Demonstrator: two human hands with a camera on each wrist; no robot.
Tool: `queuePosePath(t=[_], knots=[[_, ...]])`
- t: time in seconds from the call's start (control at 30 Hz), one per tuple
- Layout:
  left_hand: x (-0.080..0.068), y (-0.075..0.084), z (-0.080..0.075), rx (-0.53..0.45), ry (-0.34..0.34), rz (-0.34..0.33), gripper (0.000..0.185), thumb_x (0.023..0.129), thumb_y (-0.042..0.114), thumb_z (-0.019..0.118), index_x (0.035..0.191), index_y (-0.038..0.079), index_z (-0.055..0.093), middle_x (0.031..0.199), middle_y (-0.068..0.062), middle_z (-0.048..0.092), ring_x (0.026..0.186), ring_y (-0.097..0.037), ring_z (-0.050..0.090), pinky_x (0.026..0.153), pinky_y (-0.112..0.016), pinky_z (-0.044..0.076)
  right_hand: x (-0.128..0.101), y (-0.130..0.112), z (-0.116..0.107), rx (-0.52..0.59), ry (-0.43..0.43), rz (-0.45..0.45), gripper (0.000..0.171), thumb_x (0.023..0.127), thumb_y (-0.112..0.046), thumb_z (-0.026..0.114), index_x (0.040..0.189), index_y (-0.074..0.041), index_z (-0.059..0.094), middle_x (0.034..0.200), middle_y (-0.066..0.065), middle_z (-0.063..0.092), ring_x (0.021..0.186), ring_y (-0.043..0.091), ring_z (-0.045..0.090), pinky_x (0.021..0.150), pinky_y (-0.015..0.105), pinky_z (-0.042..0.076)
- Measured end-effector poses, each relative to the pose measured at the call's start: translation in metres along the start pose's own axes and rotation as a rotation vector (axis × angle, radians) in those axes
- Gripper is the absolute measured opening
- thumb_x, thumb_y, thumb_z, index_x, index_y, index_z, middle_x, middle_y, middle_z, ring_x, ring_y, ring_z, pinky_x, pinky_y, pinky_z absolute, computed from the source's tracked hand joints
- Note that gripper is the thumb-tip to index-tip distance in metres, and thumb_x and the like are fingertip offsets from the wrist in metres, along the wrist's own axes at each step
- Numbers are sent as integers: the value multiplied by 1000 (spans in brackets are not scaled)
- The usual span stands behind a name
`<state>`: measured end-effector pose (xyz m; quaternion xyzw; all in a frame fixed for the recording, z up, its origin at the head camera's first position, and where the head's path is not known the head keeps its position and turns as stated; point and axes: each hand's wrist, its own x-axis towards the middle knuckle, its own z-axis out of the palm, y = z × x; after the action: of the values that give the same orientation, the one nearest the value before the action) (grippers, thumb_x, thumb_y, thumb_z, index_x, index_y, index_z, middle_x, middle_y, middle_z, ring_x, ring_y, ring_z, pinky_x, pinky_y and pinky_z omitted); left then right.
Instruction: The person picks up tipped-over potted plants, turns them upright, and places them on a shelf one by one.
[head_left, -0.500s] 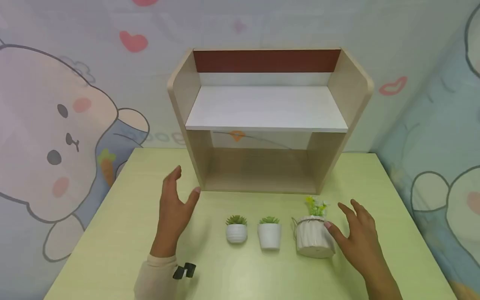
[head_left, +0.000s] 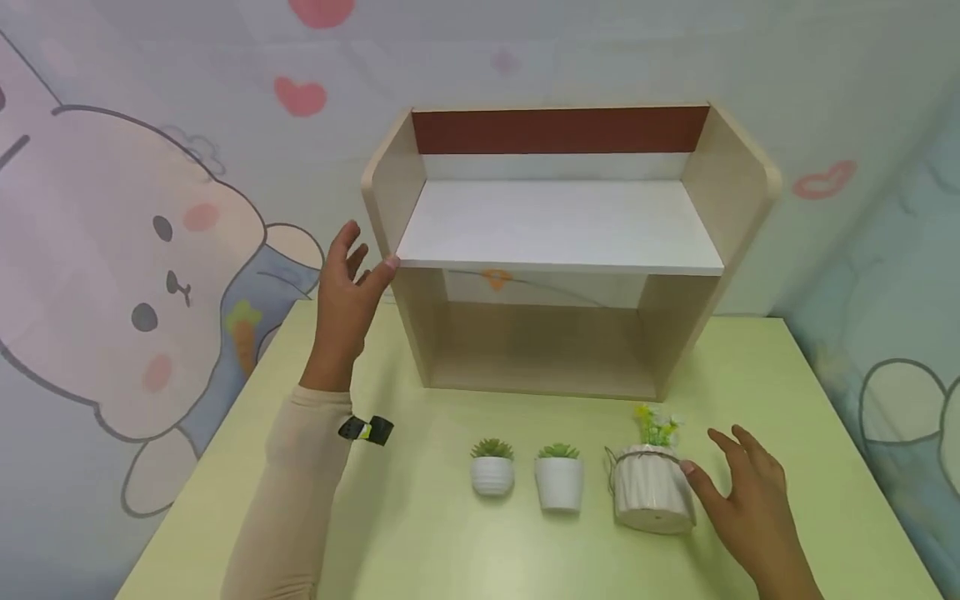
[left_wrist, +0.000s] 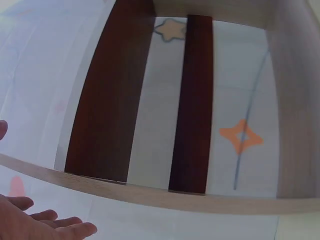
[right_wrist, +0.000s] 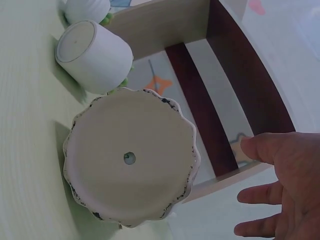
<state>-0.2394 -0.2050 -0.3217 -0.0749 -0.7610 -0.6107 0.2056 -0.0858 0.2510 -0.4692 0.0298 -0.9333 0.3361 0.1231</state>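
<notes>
- Head view, far left: wall [head_left: 112, 250] papered with a cartoon rabbit; backdrop only.
- Left hand [head_left: 347, 287]: raised above the bench, fingers straight and spread, grip released and holding nothing. Its thumb tip sits at the front left corner of the shelf unit; whether it touches cannot be told. The left wrist view shows only fingertips [left_wrist: 60, 227] below the unit's edge.
- Sleeve [head_left: 288, 492]: pale, with a black clip at the wrist.
- Bench [head_left: 420, 550]: pale green top carrying all the items.
- Shelf unit [head_left: 558, 225]: light wood, white middle board, dark red strip along the back; stands at the rear of the bench with its open side toward the person, so both levels look reachable from the front.
- Small pot [head_left: 492, 472]: white, ribbed, green tuft; upright in front of the unit, first in a row.
- Middle pot [head_left: 559, 478]: white, tapered, green tuft; upright, just beside the small pot.
- Large pot [head_left: 651, 497]: white, fluted, yellow-green sprig; last in the row, seemingly tipped toward the person, since the right wrist view looks onto its base [right_wrist: 131, 159] with the drain hole.
- Right hand [head_left: 750, 500]: fingers relaxed and open, grip released; thumb tip at the large pot's right rim, the other fingers apart from it.
</notes>
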Motion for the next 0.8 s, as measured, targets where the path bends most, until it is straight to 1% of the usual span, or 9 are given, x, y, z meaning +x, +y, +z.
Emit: queuePosePath(t=[0.07,0.17,0.27,0.3,0.37,0.47,0.53,0.67,0.8], knots=[[12,4,-2,-35,-1,-12,84,96,29,71,166,11,27,170,-5,28,153,-24,34,119,-49,34,3,-2,1,-11,-44,30,59,106,-31,63,144,11,49,151,44,34,132,70,31,97,80,29],[26,6,-3,-86,0,-26,85,94,26,72,166,13,28,169,-2,31,152,-25,37,117,-51,37,9,-5,2,-21,-170,133,68,111,-44,48,151,9,42,154,42,35,135,66,35,100,78,33],[36,7,-1,-134,-13,-37,84,93,25,73,165,16,30,164,-3,37,148,-25,41,117,-53,37,14,-7,5,-34,-304,248,81,111,-58,30,159,7,32,157,39,33,137,60,41,102,75,35],[39,7,-1,-143,-19,-45,83,93,24,73,164,16,31,162,-4,39,147,-26,42,117,-54,37,15,-8,6,-48,-331,273,84,110,-62,28,160,6,29,157,39,33,137,59,42,101,75,36],[44,7,-1,-151,-30,-60,80,93,23,73,163,16,34,158,-6,43,144,-26,45,116,-55,37,15,-9,11,-86,-344,289,89,108,-65,27,161,7,26,155,40,35,135,59,44,98,74,39],[49,7,-2,-133,-28,-87,75,94,17,71,161,14,36,155,-8,46,140,-27,47,115,-54,38,13,-12,19,-134,-310,277,92,107,-67,33,159,9,26,150,41,40,133,60,44,96,73,42],[52,7,-4,-122,-14,-106,73,95,12,69,160,13,37,155,-9,46,139,-27,46,115,-54,38,14,-15,23,-142,-290,271,94,106,-67,36,158,10,27,149,40,43,133,60,45,96,72,42],[54,4,-6,-64,11,-146,68,96,7,67,158,12,40,153,-11,47,138,-28,47,114,-55,39,18,-20,30,-134,-311,279,103,103,-73,39,158,13,25,148,35,48,133,58,47,97,72,42],[54,1,-5,-28,19,-160,63,97,3,64,155,9,43,151,-15,49,136,-31,49,112,-55,41,20,-23,38,-163,-348,282,111,100,-76,40,155,18,24,148,37,48,131,59,49,94,72,44]])
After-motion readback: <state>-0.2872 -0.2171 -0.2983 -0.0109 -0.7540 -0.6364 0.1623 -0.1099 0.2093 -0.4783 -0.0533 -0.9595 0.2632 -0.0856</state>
